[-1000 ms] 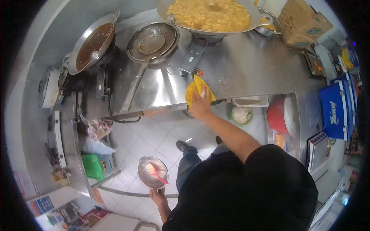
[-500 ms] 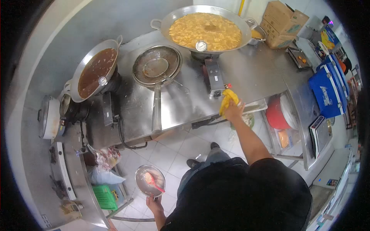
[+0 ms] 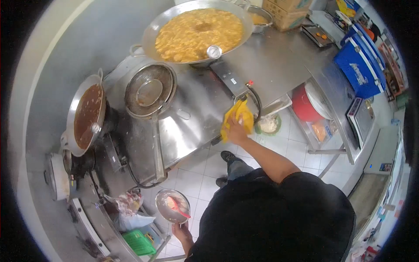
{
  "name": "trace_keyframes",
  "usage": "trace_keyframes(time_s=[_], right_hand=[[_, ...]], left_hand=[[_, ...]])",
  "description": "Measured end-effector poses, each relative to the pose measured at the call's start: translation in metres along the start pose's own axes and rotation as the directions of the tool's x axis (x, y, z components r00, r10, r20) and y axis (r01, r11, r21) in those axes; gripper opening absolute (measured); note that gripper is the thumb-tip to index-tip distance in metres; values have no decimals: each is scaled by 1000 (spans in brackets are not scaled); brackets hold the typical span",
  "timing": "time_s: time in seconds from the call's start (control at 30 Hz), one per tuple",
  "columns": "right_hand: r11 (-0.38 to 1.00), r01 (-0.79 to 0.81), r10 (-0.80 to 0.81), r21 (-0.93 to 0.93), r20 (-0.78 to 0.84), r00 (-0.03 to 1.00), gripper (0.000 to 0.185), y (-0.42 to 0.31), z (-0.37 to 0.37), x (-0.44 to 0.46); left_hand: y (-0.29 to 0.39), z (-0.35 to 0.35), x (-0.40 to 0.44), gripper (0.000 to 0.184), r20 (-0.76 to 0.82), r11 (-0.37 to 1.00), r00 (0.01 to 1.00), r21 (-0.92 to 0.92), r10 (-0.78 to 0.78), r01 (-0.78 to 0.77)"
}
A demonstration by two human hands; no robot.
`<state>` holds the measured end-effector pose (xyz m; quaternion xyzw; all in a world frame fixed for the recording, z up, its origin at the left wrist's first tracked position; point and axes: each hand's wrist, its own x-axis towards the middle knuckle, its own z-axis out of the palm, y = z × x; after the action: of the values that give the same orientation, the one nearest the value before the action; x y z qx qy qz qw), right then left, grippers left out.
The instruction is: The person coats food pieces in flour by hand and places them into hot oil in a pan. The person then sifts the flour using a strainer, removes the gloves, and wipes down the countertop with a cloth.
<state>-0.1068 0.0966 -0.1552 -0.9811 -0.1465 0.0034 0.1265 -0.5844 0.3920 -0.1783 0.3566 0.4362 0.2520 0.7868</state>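
My right hand [image 3: 237, 131] presses on a yellow cloth [image 3: 245, 114] at the front edge of the steel counter [image 3: 192, 118], just below the burner control box [image 3: 229, 78]. The cloth is bunched under its fingers. Low in the view, my left hand [image 3: 181, 232] grips the rim of a metal bowl [image 3: 163, 205] held over the floor. Inside the bowl lies a red spoon [image 3: 179, 209] with some pale stuff by its head.
A large wok [image 3: 148, 37] of yellow food stands at the back, a wok [image 3: 72, 131] of brown liquid at the left. Strainers [image 3: 131, 98] rest between them, a long handle reaching the front edge. Blue bags [image 3: 360, 70] and a red bucket [image 3: 303, 105] are at the right.
The view has turned and shifted. My right hand has moved with the cloth from beside the control box's right front to the counter edge below it. The cloth is more spread out; the bowl remains held.
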Motion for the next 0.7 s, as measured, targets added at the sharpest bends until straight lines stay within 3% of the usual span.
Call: trace_keyframes(time_s=[0.07,0.1,0.13,0.17,0.2,0.23,0.33,0.37,0.4,0.43,0.47,0.53,0.6,0.7], right_hand=[[876,46,-11,480,-76,997,59,42,76,20],[298,-213,116,930,186,976,54,36,38,15],[-412,-367,109,834,445,889,49,18,-25,8],[-695,-349,26,628,507,861,44,13,-54,8],[-843,-281,-28,459,483,875,40,10,-77,2],[-854,-275,-144,442,308,941,43,16,-85,-4],[-731,60,231,679,163,959,50,-2,-126,3],[-550,107,318,828,89,944,62,-6,-133,13],[-92,133,465,987,-75,882,64,0,-119,33],[382,105,505,918,-302,808,67,9,-88,67],[764,10,430,645,-521,737,70,12,-72,95],[931,-252,341,264,-381,860,78,1,-86,129],[932,-343,320,-119,-178,931,82,-10,-94,167],[936,-340,312,-94,-231,922,79,-17,-80,240]], left_hand=[[6,24,-6,41,59,1000,998,10,-11,10],[6,31,-3,41,71,1000,997,25,-6,4],[4,36,2,41,84,999,996,38,-4,1],[9,37,17,42,105,997,994,76,-20,12],[11,34,22,42,92,996,995,86,-43,35],[12,37,29,42,77,995,995,84,-55,49],[12,68,35,41,63,999,998,36,-7,5],[14,69,36,41,69,999,998,32,11,-13],[13,71,30,42,69,999,998,30,10,-13],[16,83,28,42,66,999,998,28,14,-16],[24,100,23,43,60,999,998,27,16,-18],[32,121,16,44,36,999,999,26,18,-19],[36,135,15,45,2,999,1000,25,21,-21],[34,141,15,45,-29,999,999,24,-22,22]])
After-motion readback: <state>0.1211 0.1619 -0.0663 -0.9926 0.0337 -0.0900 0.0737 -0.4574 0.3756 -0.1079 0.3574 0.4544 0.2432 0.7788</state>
